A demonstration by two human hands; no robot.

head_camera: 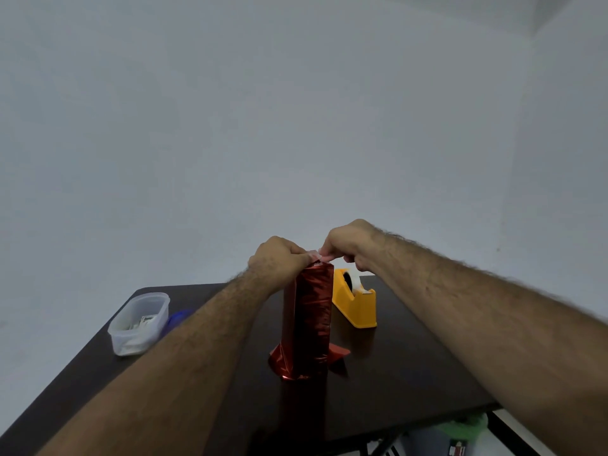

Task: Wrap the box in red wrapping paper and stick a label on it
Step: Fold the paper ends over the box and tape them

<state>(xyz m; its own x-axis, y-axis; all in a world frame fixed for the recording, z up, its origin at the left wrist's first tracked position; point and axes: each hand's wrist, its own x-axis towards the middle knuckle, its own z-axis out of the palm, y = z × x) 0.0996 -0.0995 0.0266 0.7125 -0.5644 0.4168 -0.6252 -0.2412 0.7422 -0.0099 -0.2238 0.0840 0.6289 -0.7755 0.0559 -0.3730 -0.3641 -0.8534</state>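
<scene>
Both forearms enter from the lower corners of the frame and meet above centre. On the dark table (394, 373), just below centre, the box (309, 320) stands on end, sheathed in red wrapping paper (339, 352) whose loose flaps splay out at its foot. At the box's top the left hand (279, 258) is curled over the upper fold, and the right hand (352, 245) pinches what appears to be a strip of clear tape (316, 253) stretched between the two; its outline is faint. For a clean seal, judged from this pose, the fold should be held flat and taut while the tape is pressed down from the middle outward. At left lies a clear plastic tub (139, 324), its contents unclear; beyond the box sits the yellow tape dispenser (357, 302).
</scene>
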